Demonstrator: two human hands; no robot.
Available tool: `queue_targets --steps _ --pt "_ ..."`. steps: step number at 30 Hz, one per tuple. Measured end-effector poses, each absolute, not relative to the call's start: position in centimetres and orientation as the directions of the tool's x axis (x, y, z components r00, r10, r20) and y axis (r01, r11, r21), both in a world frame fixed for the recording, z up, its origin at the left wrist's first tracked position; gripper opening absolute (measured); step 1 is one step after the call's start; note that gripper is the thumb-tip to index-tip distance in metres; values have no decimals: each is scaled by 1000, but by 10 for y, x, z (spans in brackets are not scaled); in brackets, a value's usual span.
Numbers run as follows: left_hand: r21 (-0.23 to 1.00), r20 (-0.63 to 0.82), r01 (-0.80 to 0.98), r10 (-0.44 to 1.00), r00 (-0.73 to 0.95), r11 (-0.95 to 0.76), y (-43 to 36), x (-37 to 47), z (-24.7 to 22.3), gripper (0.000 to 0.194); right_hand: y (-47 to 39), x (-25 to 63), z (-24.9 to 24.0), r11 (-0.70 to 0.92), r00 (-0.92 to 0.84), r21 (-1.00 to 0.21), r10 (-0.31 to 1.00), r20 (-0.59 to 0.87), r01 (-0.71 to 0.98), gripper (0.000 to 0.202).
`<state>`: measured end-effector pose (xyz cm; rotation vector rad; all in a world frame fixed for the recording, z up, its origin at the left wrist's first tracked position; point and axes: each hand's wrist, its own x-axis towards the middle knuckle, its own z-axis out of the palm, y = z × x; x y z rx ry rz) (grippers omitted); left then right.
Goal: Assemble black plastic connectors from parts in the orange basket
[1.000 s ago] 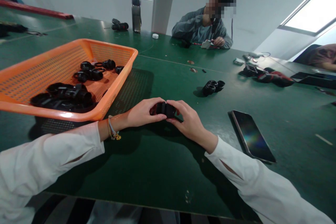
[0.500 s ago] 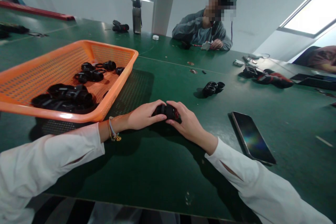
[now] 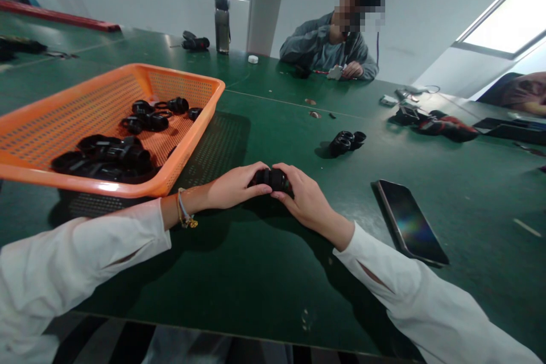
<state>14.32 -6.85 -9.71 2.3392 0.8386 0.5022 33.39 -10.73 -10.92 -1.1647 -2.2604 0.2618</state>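
Small black binoculars (image 3: 273, 180) are held between my two hands just over the green table, partly covered by the fingers. My left hand (image 3: 239, 186) grips their left end, thumb in front and fingers behind. On the other end, my right hand (image 3: 305, 193) is closed in the same way. Another pair of black binoculars (image 3: 346, 143) stands on the table, beyond my right hand and a little to its right. To the left, an orange plastic basket (image 3: 194, 133) holds several more black binoculars (image 3: 113, 151), loosely heaped.
A phone (image 3: 412, 222) lies right of my right forearm. Across the table a person (image 3: 328, 45) in grey handles a small pale piece. A dark bottle (image 3: 222, 25) stands at the back. Black and red gear (image 3: 439, 125) and cables lie at the right; a red bar (image 3: 60, 16) lies far left.
My hands stay on the binoculars, which appear turned very slightly between the fingers. Nothing else has visibly moved.
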Motion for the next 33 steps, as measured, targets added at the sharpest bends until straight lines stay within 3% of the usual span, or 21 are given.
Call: queue_targets --steps 7,16,33 --pt "650 140 441 667 731 -619 -71 144 -97 26 -107 332 -111 555 -422 -482 831 362 678 30" --pt "606 151 470 674 723 -641 -69 145 -100 28 -112 326 -100 366 -311 -614 929 200 699 28" --pt "551 162 509 683 712 -661 -70 145 -101 30 -115 316 -96 209 -184 -708 976 112 674 26"
